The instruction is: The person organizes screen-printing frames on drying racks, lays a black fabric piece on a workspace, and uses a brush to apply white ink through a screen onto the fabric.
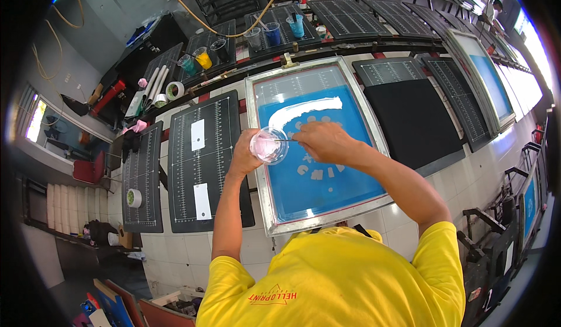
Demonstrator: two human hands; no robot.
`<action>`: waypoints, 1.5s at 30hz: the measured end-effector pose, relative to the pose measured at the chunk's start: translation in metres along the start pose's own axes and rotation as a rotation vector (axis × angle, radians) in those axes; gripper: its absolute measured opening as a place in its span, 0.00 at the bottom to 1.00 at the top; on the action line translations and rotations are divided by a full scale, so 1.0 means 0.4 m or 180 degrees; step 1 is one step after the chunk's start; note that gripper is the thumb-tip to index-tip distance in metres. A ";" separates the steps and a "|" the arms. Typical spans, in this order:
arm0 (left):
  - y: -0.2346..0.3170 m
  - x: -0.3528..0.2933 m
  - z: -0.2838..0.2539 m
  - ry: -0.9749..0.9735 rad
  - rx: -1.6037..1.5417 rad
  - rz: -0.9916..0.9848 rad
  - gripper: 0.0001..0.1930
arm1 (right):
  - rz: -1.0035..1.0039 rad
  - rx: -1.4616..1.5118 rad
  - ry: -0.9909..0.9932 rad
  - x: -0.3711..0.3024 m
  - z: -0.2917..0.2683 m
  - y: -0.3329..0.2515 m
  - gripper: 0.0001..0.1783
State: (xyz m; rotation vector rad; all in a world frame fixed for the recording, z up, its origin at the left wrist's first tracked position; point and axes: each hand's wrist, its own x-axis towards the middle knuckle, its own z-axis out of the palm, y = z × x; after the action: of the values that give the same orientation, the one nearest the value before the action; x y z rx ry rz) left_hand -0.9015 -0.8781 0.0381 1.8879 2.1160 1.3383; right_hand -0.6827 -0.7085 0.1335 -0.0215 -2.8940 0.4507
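My left hand point(243, 156) is wrapped round a clear plastic cup point(270, 156) with pale pinkish-white ink inside. A thin dark stick point(288, 140) reaches into the cup, its other end pinched in my right hand point(325, 143). Both hands are above a metal-framed printing screen point(262, 194), whose mesh is coated blue point(292, 195) with pale lettering and shapes. A thick curved band of white ink point(305, 106) lies across the upper part of the mesh. The stick's tip within the cup is hard to make out.
Left of the screen is a black ruled board point(225, 152) with white cards. To the right, black fabric point(412, 122) covers another board. Cups of coloured ink, such as a yellow one point(203, 58), stand on the far bench. A roll of tape point(134, 198) sits far left.
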 end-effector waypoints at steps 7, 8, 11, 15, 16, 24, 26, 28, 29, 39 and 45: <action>0.021 0.014 -0.005 0.0430 0.0240 0.0528 0.35 | 0.1013 0.1751 -0.0141 -0.034 0.029 -0.019 0.13; 0.019 0.013 -0.005 0.0488 0.0258 0.0570 0.35 | 0.1280 0.2031 -0.0308 -0.036 0.021 -0.028 0.14; 0.026 0.023 0.003 0.0642 0.0322 0.0710 0.36 | 0.1748 0.2670 -0.0061 -0.056 0.061 -0.022 0.14; 0.025 0.037 0.019 0.0821 0.0552 0.0811 0.36 | 0.2290 0.4231 0.0117 -0.082 0.118 -0.025 0.17; 0.022 0.038 0.026 0.0859 0.0614 0.0818 0.36 | 0.2397 0.4591 0.0134 -0.090 0.126 -0.026 0.17; 0.007 0.031 0.099 0.1010 0.0518 0.0341 0.35 | 0.2673 0.5318 0.0554 -0.153 0.150 -0.002 0.17; -0.015 0.018 0.119 0.0998 0.0358 -0.0002 0.35 | 0.2687 0.5286 0.0659 -0.161 0.146 0.003 0.16; -0.021 0.017 0.142 0.0911 0.0063 -0.0439 0.35 | 0.2715 0.5349 0.0714 -0.171 0.144 0.017 0.16; -0.017 0.022 0.152 0.0879 -0.0036 -0.0582 0.34 | 0.2733 0.5376 0.0748 -0.177 0.144 0.027 0.16; 0.029 0.123 0.233 0.0090 0.0071 -0.1515 0.34 | 0.2898 0.5411 0.1647 -0.234 0.147 0.145 0.17; 0.013 0.204 0.280 -0.0193 -0.0225 -0.1914 0.34 | 0.2979 0.4215 0.2377 -0.258 0.209 0.256 0.18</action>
State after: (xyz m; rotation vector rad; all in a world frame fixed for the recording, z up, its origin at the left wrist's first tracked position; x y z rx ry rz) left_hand -0.8615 -0.7478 0.0115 1.1002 2.2928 1.1700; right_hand -0.6014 -0.6408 0.0037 -1.0318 -1.2840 1.8438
